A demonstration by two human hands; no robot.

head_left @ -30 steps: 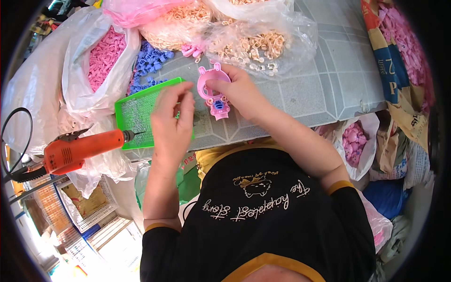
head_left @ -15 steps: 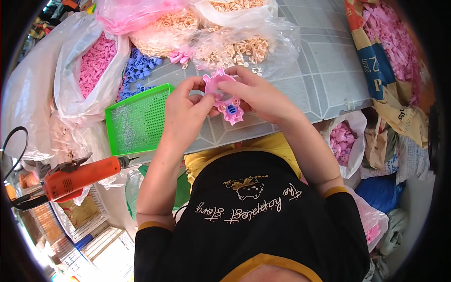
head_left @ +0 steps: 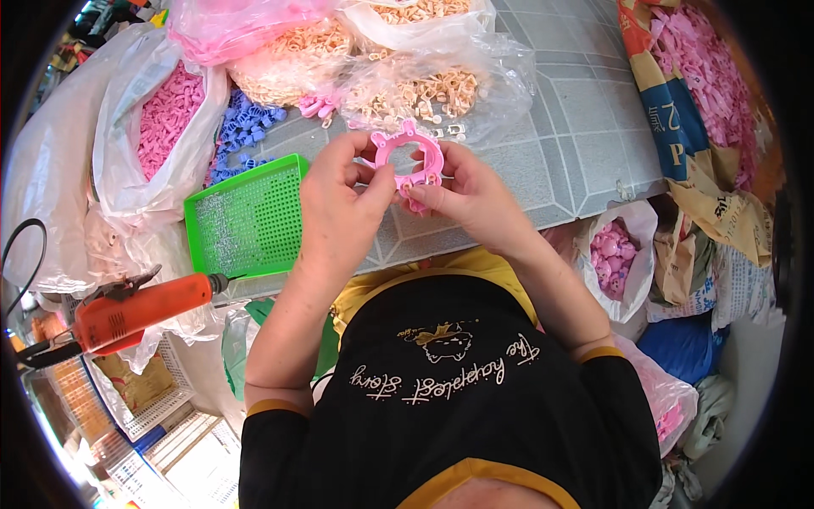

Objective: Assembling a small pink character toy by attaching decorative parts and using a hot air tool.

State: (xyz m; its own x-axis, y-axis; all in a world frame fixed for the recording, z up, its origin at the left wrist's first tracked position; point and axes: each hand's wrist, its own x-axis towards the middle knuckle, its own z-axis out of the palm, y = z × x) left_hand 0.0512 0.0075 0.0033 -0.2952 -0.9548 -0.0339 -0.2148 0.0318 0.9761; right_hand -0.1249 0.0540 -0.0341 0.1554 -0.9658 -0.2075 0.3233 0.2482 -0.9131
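Over the table's near edge, both hands hold a pink plastic ring-shaped part [head_left: 434, 156] with small ear-like knobs on top and a smaller section below. My left hand [head_left: 343, 204] pinches its left side between thumb and fingers. On the lower section lies the thumb of my right hand [head_left: 483, 204], while its fingers curl behind the right side. That lower section is mostly covered by the thumb. A green tray [head_left: 301, 170] with a perforated bed and tiny grey pieces sits left of my left hand.
An orange power screwdriver [head_left: 144, 314] hangs at the left, its bit toward the tray. Behind are blue plastic pieces [head_left: 246, 119], a bag of pink pieces [head_left: 170, 114] and bags of beige pieces [head_left: 449, 89]. Right stand a sack [head_left: 670, 119] and a white bag [head_left: 644, 254] of pink parts.
The pink part has been turned, so its round opening shows and the blue piece on its lower end is out of sight. My right thumb has moved from the ring down to the lower section.
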